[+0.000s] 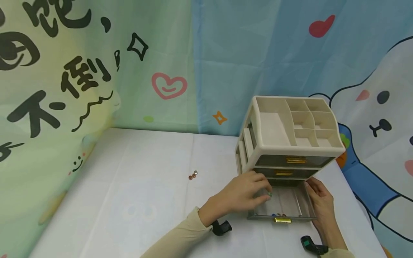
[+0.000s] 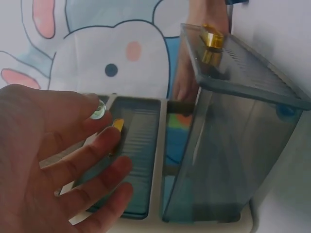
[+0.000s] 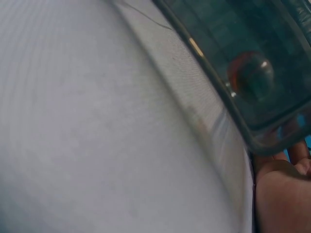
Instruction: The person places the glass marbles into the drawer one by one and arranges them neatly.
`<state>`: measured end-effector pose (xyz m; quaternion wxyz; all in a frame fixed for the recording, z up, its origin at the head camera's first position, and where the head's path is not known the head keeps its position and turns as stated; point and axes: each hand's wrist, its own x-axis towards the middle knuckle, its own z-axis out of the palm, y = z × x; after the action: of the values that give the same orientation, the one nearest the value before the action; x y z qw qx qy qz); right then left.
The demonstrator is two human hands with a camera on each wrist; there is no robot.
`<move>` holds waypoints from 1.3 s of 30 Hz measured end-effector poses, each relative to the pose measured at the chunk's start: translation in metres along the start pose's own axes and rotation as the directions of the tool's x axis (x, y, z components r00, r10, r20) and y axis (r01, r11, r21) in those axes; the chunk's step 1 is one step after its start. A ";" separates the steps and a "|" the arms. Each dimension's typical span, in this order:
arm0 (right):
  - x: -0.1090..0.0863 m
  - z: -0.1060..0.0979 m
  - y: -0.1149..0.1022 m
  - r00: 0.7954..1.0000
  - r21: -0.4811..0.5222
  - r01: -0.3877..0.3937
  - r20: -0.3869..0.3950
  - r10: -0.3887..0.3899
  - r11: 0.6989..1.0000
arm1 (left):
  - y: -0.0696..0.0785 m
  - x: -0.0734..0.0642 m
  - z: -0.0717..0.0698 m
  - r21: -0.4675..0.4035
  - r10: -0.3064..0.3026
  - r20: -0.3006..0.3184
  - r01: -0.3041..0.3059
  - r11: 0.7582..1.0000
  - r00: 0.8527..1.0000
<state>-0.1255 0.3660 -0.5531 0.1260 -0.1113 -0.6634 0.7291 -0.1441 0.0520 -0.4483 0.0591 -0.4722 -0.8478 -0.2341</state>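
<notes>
Between thumb and index finger, my left hand (image 1: 242, 191) pinches a clear greenish glass marble (image 2: 99, 110), over the left part of a pulled-out transparent drawer (image 1: 287, 201). The other fingers of that hand are spread in the left wrist view. My right hand (image 1: 323, 203) rests along the drawer's right side, its fingertips near the cabinet. Several small marbles (image 1: 279, 215) lie along the drawer's front wall, next to the gold handle (image 1: 283, 220). Through the drawer wall, a reddish marble (image 3: 250, 75) shows in the right wrist view.
The drawer belongs to a cream desktop cabinet (image 1: 262, 150) with open compartments on top and two closed drawers above the open one. Three small marbles (image 1: 193, 175) lie on the white tabletop (image 1: 145, 193) to the left. A printed cloth (image 1: 226, 71) hangs behind.
</notes>
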 end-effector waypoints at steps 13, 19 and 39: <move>0.002 -0.002 0.003 1.000 -0.004 -0.003 0.010 0.003 1.000 | -0.004 0.016 0.022 0.033 0.064 0.165 -0.071 0.997 0.984; 0.001 -0.001 0.002 1.000 0.022 -0.006 0.006 0.006 1.000 | -0.007 0.023 0.026 0.090 0.078 0.295 -0.109 0.990 0.952; -0.001 0.002 0.000 1.000 -0.027 0.003 -0.010 -0.003 1.000 | 0.001 0.033 0.039 0.123 0.038 0.507 -0.116 0.986 0.861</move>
<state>-0.1254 0.3641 -0.5527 0.1290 -0.1157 -0.6729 0.7192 -0.1568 0.0958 -0.4712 -0.1196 -0.5446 -0.8293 -0.0364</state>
